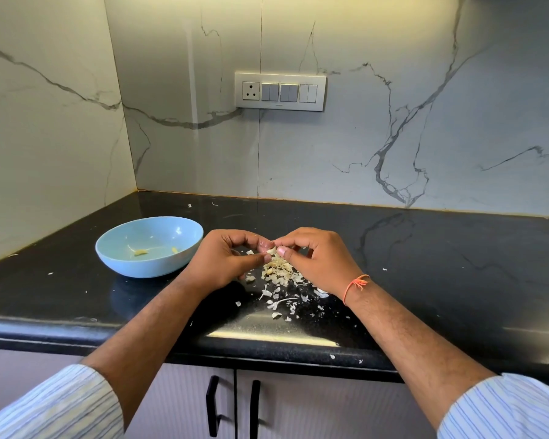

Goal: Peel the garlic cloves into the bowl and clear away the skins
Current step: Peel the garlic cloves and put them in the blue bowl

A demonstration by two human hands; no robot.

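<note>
My left hand [225, 259] and my right hand [314, 259] meet above the black counter, and both pinch a small garlic clove [270, 250] between thumbs and fingertips. Most of the clove is hidden by the fingers. Directly beneath them lies a heap of papery garlic skins [278, 270], with more flakes scattered toward the counter's front edge. A light blue bowl [114, 248] stands left of my left hand. It holds two peeled clove pieces [140, 252] and a strand of skin.
The black counter [425, 264] runs into a corner on the left, bounded by marble walls. A switch and socket panel [280, 91] is on the back wall. Stray skin flakes lie near the back wall and on the front edge. Cabinet doors with black handles [213, 403] are below.
</note>
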